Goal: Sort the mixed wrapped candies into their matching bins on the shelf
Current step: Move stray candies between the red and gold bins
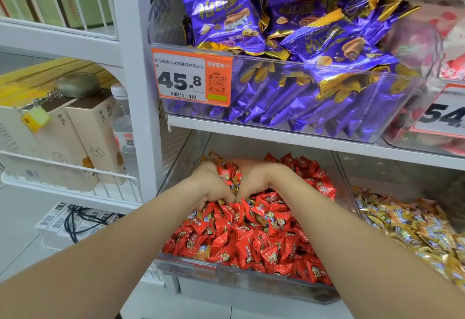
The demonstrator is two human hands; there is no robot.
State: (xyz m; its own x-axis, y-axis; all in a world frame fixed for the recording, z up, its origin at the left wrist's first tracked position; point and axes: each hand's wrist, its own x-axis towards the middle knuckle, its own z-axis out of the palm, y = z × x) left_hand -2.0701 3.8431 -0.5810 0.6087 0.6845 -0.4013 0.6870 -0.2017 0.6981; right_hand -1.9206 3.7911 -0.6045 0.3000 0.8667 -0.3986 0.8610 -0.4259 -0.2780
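Note:
A clear bin [186,267] on the lower shelf is heaped with red wrapped candies [251,238], with a few gold and blue ones mixed in. My left hand [211,185] and my right hand [254,180] sit side by side on the back of the heap, knuckles up. Their fingers curl down into the candies, and the fingertips are buried. A few gold-blue candies [235,186] show in the gap between the hands. The bin to the right holds gold wrapped candies [407,223].
Just above my hands, the upper shelf carries a clear bin of purple snack packets [289,42] with an orange price tag [191,77]. A red and white packet bin [448,117] stands at the far right. Beige boxes [83,132] and a bottle [122,117] fill a wire rack at left.

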